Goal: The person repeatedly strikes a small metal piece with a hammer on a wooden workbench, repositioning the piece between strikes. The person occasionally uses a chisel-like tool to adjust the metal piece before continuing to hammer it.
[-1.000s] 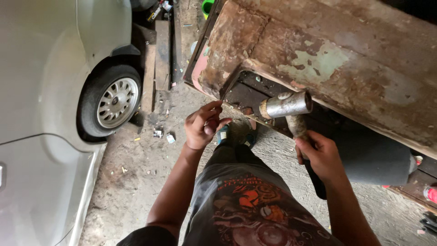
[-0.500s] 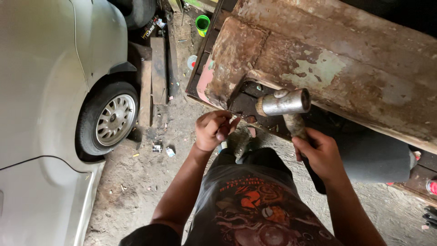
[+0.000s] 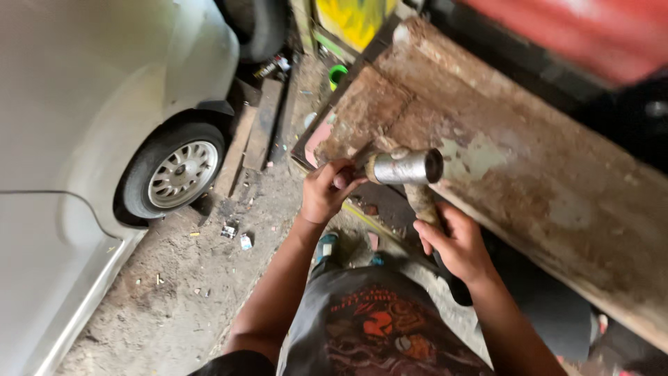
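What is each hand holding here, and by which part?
The right hand holds a hammer by its handle, below the metal head. The left hand pinches something small against the rusty panel; what it is cannot be told.

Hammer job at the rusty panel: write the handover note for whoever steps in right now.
Right hand grips the handle of the hammer, its metal head level at the rusty panel.
Left hand is pinched on something small against the panel's corner, just beside the hammer head; what it holds is hidden.
White car stands close on the left, over a dirt floor.
Done: hammer raised, left hand placed.
Left: no finished result shows on the panel.
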A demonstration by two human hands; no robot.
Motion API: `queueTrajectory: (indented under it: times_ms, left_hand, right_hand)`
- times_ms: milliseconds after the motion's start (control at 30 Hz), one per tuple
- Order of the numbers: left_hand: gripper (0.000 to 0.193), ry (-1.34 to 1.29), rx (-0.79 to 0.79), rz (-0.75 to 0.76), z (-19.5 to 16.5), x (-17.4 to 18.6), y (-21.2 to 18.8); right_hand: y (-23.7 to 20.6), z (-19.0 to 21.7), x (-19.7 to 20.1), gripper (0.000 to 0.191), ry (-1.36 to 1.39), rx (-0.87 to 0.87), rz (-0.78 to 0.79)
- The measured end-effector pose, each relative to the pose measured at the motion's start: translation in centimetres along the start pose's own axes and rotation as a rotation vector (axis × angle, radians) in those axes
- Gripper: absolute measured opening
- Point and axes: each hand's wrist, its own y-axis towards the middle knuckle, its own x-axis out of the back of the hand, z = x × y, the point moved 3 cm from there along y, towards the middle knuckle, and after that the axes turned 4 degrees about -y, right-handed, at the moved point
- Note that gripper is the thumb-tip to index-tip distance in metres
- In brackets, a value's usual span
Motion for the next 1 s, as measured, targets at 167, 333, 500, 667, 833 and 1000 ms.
queueTrajectory:
  times_ms: [167,333,500,667,833,1000]
  left_hand:
    - [0.050,0.068,0.152,-0.008,-1.0,0.4,-0.1]
    - [0.050,0.114,0.201,0.020,-2.1,0.5,-0.8]
    - [0.038,0.031,0.255,-0.047,-2.8,0.4,-1.6]
    - [0.036,0.007,0.348,-0.124,-3.2,0.6,-2.3]
    - [0.044,0.061,0.291,-0.121,-3.7,1.1,-2.4]
    - [0.045,0.064,0.317,-0.125,-3.8,1.4,-2.4]
  right_hand:
    - [0.7,-0.2,1.6,0.011,0.112,0.044,0.028]
    - [0.7,-0.3,3.1,0.013,0.109,0.021,0.015]
    - [0.2,-0.5,4.3,0.017,0.153,0.019,0.009]
    - [-0.2,-0.4,4.8,0.018,0.172,0.031,0.021]
    - [-0.6,-0.4,5.2,0.019,0.171,0.026,0.018]
    - [-1.0,-0.2,5.5,0.019,0.151,0.067,0.018]
